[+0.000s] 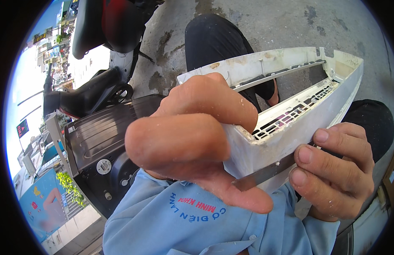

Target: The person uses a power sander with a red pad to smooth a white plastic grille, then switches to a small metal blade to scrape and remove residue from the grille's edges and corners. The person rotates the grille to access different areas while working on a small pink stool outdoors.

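A long white plastic casing point(271, 146), open in the middle and with a slotted grille point(299, 108) along its inside, lies tilted across my lap. My left hand point(192, 127) has its fingers curled round the casing's near left corner, thumb stretched out below. In the fingers of my right hand point(337, 174) is a flat dark metal blade point(265, 174), lying along the casing's near outer wall. The blade's free end reaches the thumb of my left hand. Small pale crumbs cling to the blade and my right fingers. My right palm hides the blade's other end.
My dark-trousered knees point(214, 40) flank the casing. To the left stand a dark brown ribbed appliance point(116, 127) with round fittings and a parked motorbike point(88, 91). Stained concrete floor point(290, 21) stretches beyond. A cardboard box point(391, 176) is at the right edge.
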